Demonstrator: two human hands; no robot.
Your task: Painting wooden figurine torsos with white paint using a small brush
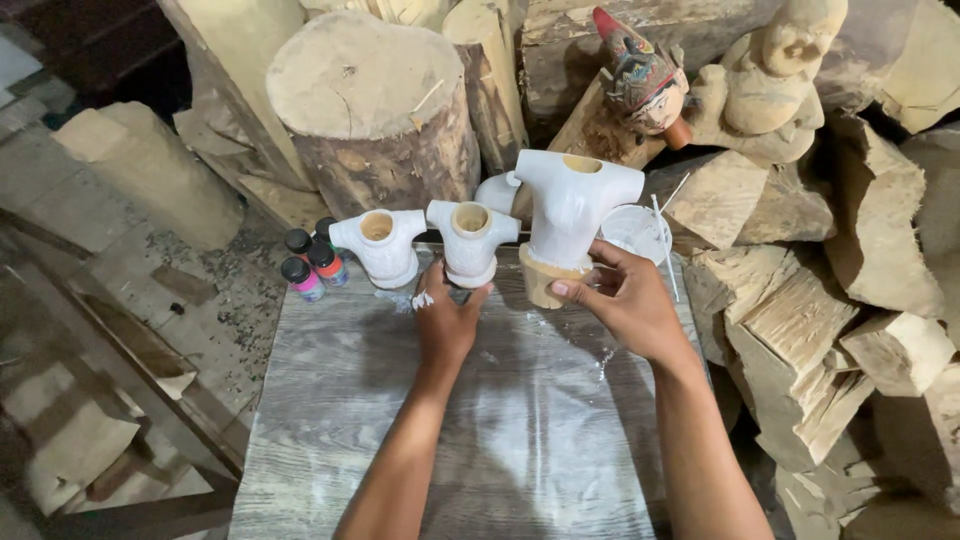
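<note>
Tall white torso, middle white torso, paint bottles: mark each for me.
tall white torso (570, 215), head view, on its chest.
middle white torso (470, 245), head view, on its front.
paint bottles (312, 268), head view, on a bottle's cap and shoulder.

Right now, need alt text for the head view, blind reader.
Two bare hands each grip a white-painted wooden torso on a grey wood-grain board: the left hand holds the small middle torso, the right hand the taller torso. A third torso and small paint bottles stand left; logs and carved figures behind.
</note>
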